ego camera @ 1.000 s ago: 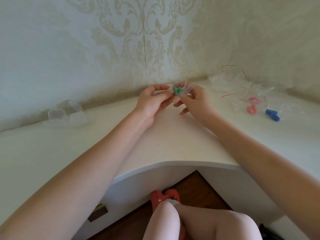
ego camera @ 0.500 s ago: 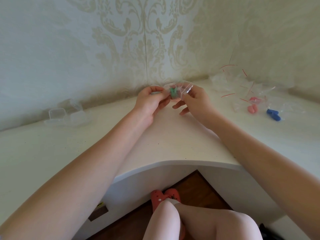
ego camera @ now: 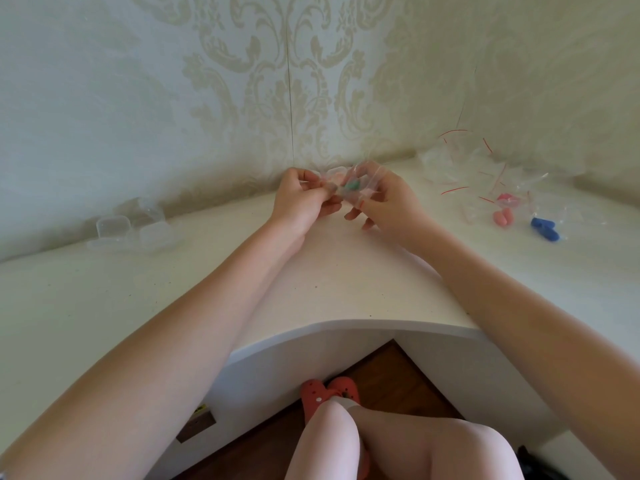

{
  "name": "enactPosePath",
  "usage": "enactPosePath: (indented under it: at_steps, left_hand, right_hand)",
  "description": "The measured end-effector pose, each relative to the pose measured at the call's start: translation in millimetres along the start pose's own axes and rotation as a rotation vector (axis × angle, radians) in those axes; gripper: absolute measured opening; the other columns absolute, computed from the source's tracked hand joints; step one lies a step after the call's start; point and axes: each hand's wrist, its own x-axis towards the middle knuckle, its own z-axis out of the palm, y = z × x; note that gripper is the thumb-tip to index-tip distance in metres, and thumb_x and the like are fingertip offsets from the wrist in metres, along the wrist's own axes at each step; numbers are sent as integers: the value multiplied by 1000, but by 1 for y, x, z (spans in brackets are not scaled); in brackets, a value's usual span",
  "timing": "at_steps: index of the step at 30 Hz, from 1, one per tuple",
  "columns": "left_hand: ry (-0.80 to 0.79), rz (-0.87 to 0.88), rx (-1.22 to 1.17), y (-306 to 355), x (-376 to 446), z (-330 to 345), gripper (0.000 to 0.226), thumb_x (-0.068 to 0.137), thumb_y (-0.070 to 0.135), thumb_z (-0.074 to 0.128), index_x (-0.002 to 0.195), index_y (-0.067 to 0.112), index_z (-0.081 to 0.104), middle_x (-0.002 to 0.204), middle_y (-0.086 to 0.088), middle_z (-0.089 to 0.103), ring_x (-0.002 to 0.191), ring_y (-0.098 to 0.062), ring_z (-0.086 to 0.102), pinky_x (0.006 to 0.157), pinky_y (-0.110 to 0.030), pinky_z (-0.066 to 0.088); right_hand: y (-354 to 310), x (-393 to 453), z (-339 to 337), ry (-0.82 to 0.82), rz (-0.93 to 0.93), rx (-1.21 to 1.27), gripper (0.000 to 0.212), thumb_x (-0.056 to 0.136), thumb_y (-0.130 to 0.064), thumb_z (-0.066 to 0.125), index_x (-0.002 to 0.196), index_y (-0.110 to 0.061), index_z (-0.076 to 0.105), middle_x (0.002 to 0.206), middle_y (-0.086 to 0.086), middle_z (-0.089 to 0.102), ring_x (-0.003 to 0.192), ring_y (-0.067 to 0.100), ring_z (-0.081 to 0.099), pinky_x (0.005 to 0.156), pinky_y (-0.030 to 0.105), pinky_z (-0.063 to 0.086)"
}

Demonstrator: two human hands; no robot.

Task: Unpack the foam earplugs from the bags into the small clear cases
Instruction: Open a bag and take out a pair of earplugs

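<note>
Both hands meet over the far corner of the white desk (ego camera: 329, 271). My left hand (ego camera: 304, 199) and my right hand (ego camera: 384, 199) each pinch one side of a small clear bag (ego camera: 360, 183) held between them. Green earplugs (ego camera: 353, 185) show through the bag. A small clear case (ego camera: 334, 171) sits just behind the hands by the wall, partly hidden. To the right lie pink earplugs (ego camera: 503, 217) and blue earplugs (ego camera: 545, 229) in clear bags.
Several clear cases (ego camera: 131, 230) stand at the left by the wall. A heap of clear bags with red zip strips (ego camera: 464, 168) lies at the back right. The desk's curved front edge (ego camera: 346, 327) is near my knees.
The bag has moved slightly right and lower between my hands, and my fingers have shifted their hold on it. Both arms stay in place.
</note>
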Motion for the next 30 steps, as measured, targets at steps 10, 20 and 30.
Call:
enactPosePath:
  at_steps: [10,20,30]
  left_hand:
    - [50,22,-13,-2,3,2,25,90,-7,54,83,12,39,88,-7,46,65,-14,60,64,-29,60]
    - [40,2,-67,1,-1,-1,26,88,-10,53,84,11,39,94,-13,48,69,-21,64,68,-34,60]
    - [9,-39,-159,-3,-1,1,25,89,-10,54,87,10,40,88,-10,53,62,-17,67,60,-28,59]
  right_hand:
    - [-5,0,-2,-44,65,44,15,94,-17,56,107,-11,54,90,2,63,62,12,66,49,21,48]
    - [-4,-3,-4,-166,123,168,6,97,-16,50,100,-21,49,104,19,57,61,21,65,55,31,51]
    - [-3,-4,-9,-143,68,50,22,93,-11,57,109,-24,65,89,8,63,58,8,57,57,31,54]
